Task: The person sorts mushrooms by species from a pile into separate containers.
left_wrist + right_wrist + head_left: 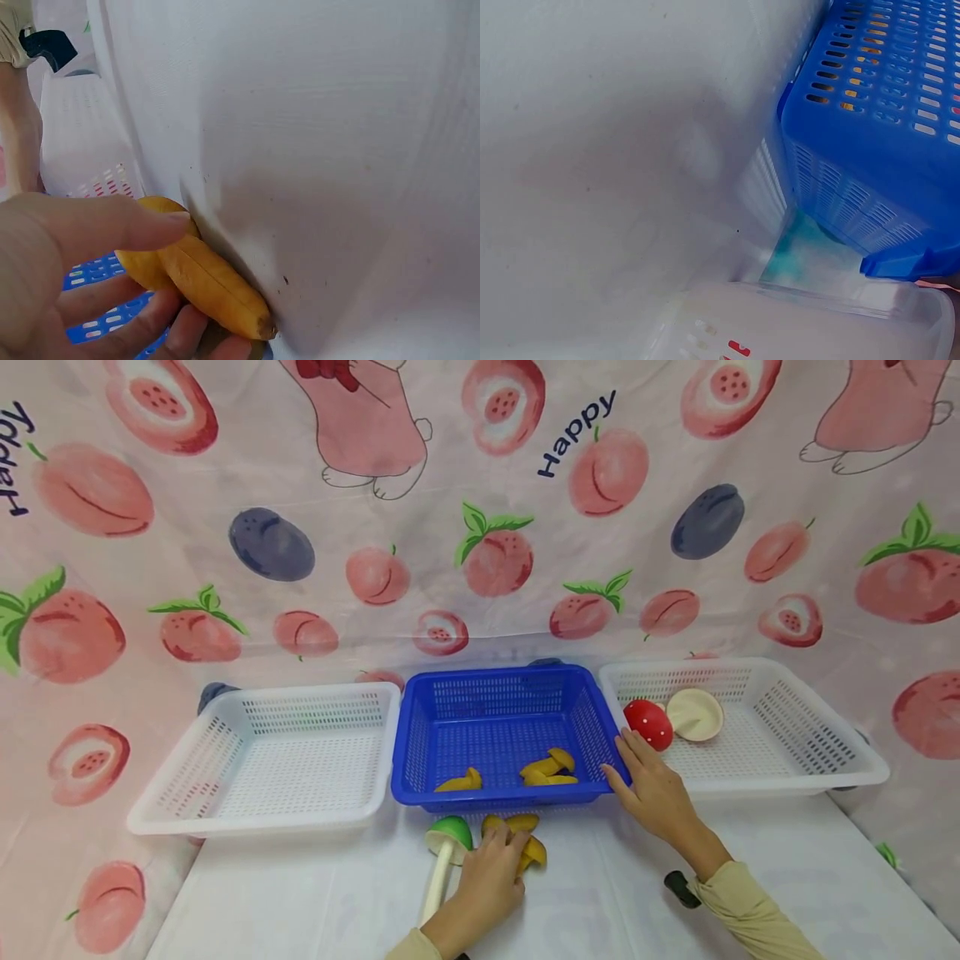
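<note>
In front of the blue basket, my left hand is lowered over several yellow toy mushrooms on the white cloth. The left wrist view shows its thumb and fingers pinching a yellow mushroom with a dark-tipped stem. Just left of this hand lies a green-capped toy mushroom with a long pale stem. My right hand rests with extended fingers at the blue basket's right rim, beside the right white basket. Inside the blue basket are several more yellow mushrooms.
A white basket stands on the left. The right white basket holds a red white-dotted mushroom and one showing its cream underside. Behind the three baskets hangs a peach-printed cloth.
</note>
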Available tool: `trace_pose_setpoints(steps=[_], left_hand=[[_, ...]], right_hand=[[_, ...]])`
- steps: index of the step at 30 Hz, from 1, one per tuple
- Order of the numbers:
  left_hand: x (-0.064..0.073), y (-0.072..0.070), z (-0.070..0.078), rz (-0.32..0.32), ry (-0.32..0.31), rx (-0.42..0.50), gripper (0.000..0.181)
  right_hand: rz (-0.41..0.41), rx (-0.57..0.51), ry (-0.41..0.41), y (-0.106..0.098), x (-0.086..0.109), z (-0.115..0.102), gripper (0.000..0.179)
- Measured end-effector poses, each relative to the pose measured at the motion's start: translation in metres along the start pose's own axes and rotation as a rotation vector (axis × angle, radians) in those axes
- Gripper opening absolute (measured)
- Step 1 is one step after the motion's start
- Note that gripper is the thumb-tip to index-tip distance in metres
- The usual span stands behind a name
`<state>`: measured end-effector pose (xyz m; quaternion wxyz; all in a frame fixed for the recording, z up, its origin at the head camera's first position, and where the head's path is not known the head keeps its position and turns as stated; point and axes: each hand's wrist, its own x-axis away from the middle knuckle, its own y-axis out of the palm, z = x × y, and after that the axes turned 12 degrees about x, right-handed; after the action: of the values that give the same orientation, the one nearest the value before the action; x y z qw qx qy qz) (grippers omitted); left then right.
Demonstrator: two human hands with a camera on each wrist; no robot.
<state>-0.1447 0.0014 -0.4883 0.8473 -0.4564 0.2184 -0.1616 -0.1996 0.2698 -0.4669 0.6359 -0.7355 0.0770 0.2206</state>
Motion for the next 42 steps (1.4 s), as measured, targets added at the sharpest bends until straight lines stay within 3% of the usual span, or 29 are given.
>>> trace_pose_setpoints(steps=[5,13,21,28,42], left_hand=[[0.001,0.005,0.000,0.059,0.033,-0.032,0.053],[0.002,0.005,-0.003,0.040,0.036,-0.044,0.053],[0.002,-0.001,-0.003,-0.022,0.007,0.072,0.054],[0.001,-0.009,0.003,-0.048,0.030,0.152,0.053],[-0.004,-0.040,0.023,0.059,0.065,0.253,0.053]], right_hand=[[0.004,0.001,0.008,0.000,0.001,-0.001,0.059],[-0.021,0.004,0.023,0.001,0.001,-0.002,0.061],[-0.016,0.003,0.017,0.002,0.001,-0.003,0.061],[-0.012,0.017,0.027,0.002,0.000,-0.002,0.061],[-0.021,0.022,0.038,0.004,0.000,-0.003,0.062]])
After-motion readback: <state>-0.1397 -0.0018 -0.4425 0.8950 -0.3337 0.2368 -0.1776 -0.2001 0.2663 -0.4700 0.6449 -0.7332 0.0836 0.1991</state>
